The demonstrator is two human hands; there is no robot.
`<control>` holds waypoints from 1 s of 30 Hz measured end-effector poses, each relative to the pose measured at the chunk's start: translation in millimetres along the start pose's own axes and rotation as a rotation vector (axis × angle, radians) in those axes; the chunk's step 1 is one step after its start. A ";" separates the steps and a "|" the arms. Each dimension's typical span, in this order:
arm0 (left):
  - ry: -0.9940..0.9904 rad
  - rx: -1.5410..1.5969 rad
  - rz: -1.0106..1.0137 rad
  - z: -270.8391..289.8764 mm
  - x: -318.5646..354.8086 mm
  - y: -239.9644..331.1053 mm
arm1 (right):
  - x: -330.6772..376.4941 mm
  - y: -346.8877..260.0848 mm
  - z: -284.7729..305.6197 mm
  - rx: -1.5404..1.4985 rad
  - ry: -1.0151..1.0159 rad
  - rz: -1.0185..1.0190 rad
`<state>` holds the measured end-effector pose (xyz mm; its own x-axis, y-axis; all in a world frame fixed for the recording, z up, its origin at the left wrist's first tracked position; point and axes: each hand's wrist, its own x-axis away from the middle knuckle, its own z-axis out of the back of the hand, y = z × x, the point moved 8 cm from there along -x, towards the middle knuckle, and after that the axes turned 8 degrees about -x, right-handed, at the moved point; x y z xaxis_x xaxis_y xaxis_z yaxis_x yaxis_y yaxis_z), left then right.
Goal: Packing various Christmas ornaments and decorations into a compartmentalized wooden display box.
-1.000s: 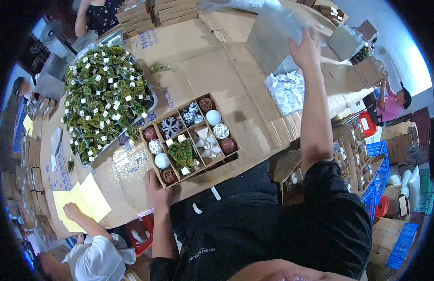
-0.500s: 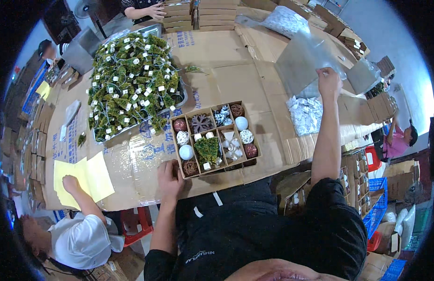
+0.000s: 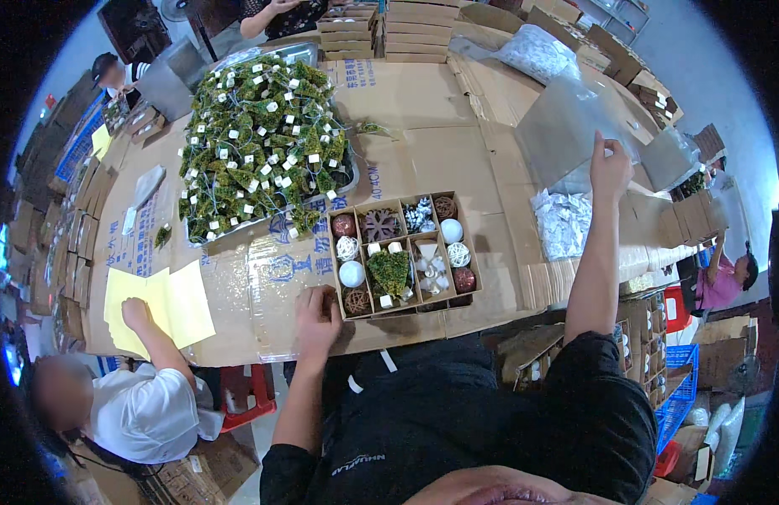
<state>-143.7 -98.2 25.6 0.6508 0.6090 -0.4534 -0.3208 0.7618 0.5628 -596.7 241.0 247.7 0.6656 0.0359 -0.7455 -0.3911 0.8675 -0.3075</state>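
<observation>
A divided cardboard box (image 3: 404,252) stands near the table's front edge. Its compartments hold brown and white balls, a brown snowflake, a frosted pinecone, a green tree ornament (image 3: 389,271) and white ornaments (image 3: 431,268). My left hand (image 3: 317,321) rests at the box's near left corner, fingers loosely bent and apart, holding nothing I can see. Far to the right, my right hand (image 3: 612,168) is raised at the edge of a clear plastic sheet or stack of sheets (image 3: 558,126). Its fingers are bent together; whether they pinch a sheet is hard to see.
Left of centre, a metal tray (image 3: 352,175) is heaped with green tree ornaments (image 3: 263,143). A bag of white pieces (image 3: 563,220) lies below the sheets. Stacked boxes (image 3: 419,29) stand at the far edge. At left, a co-worker's hand (image 3: 137,315) touches yellow paper (image 3: 189,303).
The view has shifted, so the table's things sit further right. My right hand stays by the plastic sheets, its fingers slightly rearranged. The far co-worker's hand has left the stacked boxes.
</observation>
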 end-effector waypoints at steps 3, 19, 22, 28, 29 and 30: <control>-0.004 -0.005 0.001 -2.3 3.7 -4.0 | -0.4 12.7 -12.1 0.037 -0.109 -0.029; -0.087 0.003 0.064 -7.6 4.0 -12.1 | -4.2 4.2 -0.9 -0.065 -0.074 -0.019; 0.012 -0.039 0.054 -3.6 8.2 -10.0 | 1.1 0.6 3.1 -0.101 0.024 0.047; 0.016 0.013 0.057 2.4 3.6 0.2 | 19.0 8.7 -8.8 -0.128 0.039 0.077; 0.012 0.013 0.050 5.2 3.2 0.2 | 24.8 2.9 -11.9 -0.125 0.037 0.143; 0.010 0.042 0.051 3.8 5.2 -2.8 | 29.9 3.8 -14.2 -0.136 0.038 0.139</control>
<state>-136.9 -98.0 24.3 0.6272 0.6492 -0.4303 -0.3242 0.7199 0.6137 -587.3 238.3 215.8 0.5753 0.1297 -0.8076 -0.5619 0.7801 -0.2750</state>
